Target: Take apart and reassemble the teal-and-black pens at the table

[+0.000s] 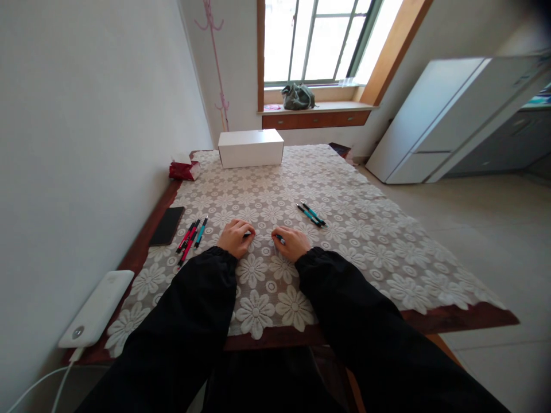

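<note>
Black on both sleeves (189, 304), with a white device (98, 307) far left. Now, grips a small dark piece (247, 234) in the curled fingers of the left hand (235, 238), grips a second piece (280, 238) in the closed right hand (293, 244), both mostly hidden, near each other over the lace (256, 312). To the left, red pens (187, 248) and a teal pen (201, 231) beside a dark slab (167, 226). Out right, two teal pens (308, 215), side by side. Beyond, a red packet (183, 171), a white box (251, 150), then a bag (298, 97) by the window (318, 43).
</note>
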Available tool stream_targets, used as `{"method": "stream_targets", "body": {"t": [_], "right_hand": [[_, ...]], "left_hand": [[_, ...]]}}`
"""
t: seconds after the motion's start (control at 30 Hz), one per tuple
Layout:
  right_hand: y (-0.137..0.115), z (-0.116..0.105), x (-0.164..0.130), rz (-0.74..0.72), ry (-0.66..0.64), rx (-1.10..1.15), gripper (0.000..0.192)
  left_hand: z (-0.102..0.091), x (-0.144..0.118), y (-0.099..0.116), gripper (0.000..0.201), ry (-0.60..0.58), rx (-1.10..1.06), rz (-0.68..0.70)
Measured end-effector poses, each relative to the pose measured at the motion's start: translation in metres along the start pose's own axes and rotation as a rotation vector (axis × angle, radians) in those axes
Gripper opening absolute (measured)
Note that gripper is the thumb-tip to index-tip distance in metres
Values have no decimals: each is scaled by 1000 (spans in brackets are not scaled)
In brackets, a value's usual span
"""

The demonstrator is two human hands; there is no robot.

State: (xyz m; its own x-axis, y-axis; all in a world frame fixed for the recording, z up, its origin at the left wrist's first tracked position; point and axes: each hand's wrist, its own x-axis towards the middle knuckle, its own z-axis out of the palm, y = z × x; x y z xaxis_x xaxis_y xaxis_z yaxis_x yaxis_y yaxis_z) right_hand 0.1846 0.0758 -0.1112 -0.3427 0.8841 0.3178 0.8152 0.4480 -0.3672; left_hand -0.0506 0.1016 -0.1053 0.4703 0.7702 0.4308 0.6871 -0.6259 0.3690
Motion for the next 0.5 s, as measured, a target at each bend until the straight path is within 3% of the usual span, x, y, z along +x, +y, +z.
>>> {"method": "stream_targets", "body": {"t": [0.17, 0.5], "right_hand": [[0, -2, 1, 38, -47, -18, 17], [-1, -2, 1, 55, -37, 6, 16]], "left_hand": [[0, -1, 5, 11, 48, -28, -41], [3, -1, 3, 8, 64, -39, 12]]}}
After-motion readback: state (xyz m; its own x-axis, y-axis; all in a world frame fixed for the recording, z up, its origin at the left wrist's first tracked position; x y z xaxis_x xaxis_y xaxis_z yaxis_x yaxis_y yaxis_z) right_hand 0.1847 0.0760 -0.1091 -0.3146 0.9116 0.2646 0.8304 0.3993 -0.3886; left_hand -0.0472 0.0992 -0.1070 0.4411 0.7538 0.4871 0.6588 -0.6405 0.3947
